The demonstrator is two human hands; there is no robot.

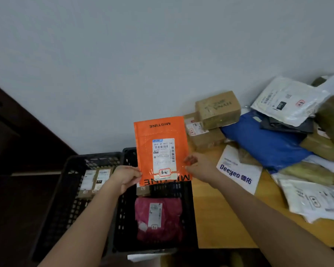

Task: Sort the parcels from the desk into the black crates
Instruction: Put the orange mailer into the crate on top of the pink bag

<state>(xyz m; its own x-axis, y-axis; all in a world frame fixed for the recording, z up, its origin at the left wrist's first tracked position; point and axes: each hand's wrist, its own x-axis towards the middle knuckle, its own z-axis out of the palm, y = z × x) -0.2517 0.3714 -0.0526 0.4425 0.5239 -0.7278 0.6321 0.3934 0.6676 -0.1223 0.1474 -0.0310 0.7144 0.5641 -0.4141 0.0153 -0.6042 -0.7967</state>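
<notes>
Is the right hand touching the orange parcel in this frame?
Touching. The head view shows the right hand pinching the orange parcel at its lower right edge, thumb and fingers pressed on the plastic with no gap.

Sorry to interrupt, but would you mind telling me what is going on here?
A person is sorting parcels into black crates. Both hands, left and right, hold an orange mailer up by its lower corners, label facing the camera, above the nearer crate, which already holds a pink parcel. Many boxes and bags still wait on the desk.
</notes>
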